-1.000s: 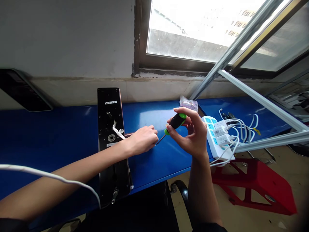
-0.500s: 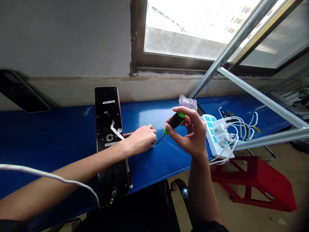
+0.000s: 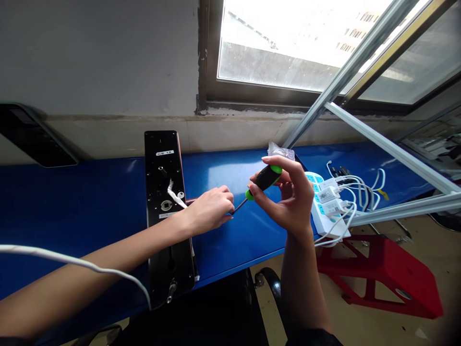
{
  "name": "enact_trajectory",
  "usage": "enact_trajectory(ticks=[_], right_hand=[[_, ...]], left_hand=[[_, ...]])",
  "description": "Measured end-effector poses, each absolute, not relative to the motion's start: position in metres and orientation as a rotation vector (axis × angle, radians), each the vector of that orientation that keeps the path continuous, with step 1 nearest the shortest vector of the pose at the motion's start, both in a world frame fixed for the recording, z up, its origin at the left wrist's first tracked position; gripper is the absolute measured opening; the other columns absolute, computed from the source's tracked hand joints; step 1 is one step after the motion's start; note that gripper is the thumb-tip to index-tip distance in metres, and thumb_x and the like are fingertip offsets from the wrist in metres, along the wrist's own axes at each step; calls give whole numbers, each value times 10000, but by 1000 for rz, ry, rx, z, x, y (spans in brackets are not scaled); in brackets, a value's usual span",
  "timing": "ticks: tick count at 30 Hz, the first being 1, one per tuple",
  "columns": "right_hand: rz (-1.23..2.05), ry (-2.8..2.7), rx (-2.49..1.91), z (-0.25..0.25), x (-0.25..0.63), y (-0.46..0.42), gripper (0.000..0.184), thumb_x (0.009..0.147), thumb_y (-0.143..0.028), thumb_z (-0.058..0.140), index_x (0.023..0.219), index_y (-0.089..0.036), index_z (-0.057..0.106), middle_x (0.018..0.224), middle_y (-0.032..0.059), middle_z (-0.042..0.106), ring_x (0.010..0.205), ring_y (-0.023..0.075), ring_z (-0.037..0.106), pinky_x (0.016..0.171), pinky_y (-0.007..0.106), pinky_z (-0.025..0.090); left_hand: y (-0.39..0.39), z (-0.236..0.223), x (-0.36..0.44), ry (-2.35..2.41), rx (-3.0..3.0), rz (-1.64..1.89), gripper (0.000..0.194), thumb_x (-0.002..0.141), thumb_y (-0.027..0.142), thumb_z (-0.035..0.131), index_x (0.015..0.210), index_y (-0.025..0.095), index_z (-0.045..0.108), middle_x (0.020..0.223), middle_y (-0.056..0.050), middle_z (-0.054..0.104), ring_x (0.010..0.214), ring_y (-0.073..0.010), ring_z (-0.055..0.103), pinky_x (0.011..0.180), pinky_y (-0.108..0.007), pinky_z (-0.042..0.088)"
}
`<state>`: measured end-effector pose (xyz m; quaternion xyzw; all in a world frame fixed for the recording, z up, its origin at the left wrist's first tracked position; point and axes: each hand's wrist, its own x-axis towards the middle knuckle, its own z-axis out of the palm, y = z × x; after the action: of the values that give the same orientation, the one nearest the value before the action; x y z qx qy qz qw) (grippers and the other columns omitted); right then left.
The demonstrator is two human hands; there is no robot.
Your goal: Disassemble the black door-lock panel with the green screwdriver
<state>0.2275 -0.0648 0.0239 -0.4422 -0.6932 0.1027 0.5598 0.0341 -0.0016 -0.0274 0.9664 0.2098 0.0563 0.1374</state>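
Note:
My right hand (image 3: pixel 288 197) is shut on a black screwdriver handle with green ends (image 3: pixel 264 179). Its thin shaft (image 3: pixel 240 206) slants down-left, and the tip meets the fingers of my left hand (image 3: pixel 211 210). Those fingers curl over a bronze lever handle (image 3: pixel 190 201), which runs out from a black door lock panel (image 3: pixel 163 163). The lever's far end is hidden inside my left hand. A white strip (image 3: pixel 176 197) lies across the panel beside my left wrist.
The panel lies on a blue bench (image 3: pixel 90 192). A small plastic packet (image 3: pixel 281 152) sits behind my right hand. A white power strip (image 3: pixel 322 211) with plugged-in adapters and cables lies to the right, near a metal frame (image 3: pixel 392 154). Below stands a red stool (image 3: pixel 382 274).
My right hand has shifted slightly rightward and now covers more of the packet and power strip. The screwdriver tip stays at my left fingers.

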Motion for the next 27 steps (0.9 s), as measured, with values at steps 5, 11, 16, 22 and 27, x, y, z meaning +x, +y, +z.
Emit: enact_trajectory(ticks=[5, 11, 16, 22, 27], right_hand=[[246, -1568, -939, 33, 218, -64, 516, 815, -151, 821, 1268, -323, 647, 1030, 2, 732, 849, 213, 793, 724, 360, 685], [178, -1591, -714, 43, 201, -54, 582, 740, -109, 853, 1268, -276, 673, 1083, 6, 702, 787, 195, 787, 657, 333, 688], [131, -1611, -667, 52, 180, -51, 577, 757, -70, 821, 1269, -297, 680, 1117, 11, 713, 781, 192, 788, 646, 332, 693], [126, -1615, -606, 58, 158, -52, 547, 761, -78, 829, 1250, -279, 687, 1078, 4, 714, 773, 198, 790, 642, 339, 700], [114, -1631, -584, 59, 142, -50, 523, 786, -107, 824, 1254, -287, 676, 1136, 14, 701, 771, 187, 786, 655, 339, 711]], left_hand=[[-11, -12, 18, 654, 2713, 334, 167, 990, 222, 679, 904, 173, 814, 962, -77, 752, 1105, -255, 631, 893, -346, 576], [-21, -7, -12, 762, 2641, 563, 120, 926, 279, 776, 952, 166, 808, 988, -84, 754, 1136, -288, 623, 870, -391, 608], [-28, -11, -31, 810, 2563, 778, 78, 938, 232, 757, 968, 172, 798, 996, -76, 760, 1113, -279, 636, 873, -408, 619], [-35, -11, -52, 820, 2549, 917, 98, 968, 179, 690, 910, 162, 767, 947, -75, 744, 1122, -277, 625, 878, -413, 611], [-39, -10, -70, 856, 2619, 925, 139, 971, 183, 655, 861, 160, 738, 963, -85, 737, 1223, -310, 574, 995, -476, 574]])
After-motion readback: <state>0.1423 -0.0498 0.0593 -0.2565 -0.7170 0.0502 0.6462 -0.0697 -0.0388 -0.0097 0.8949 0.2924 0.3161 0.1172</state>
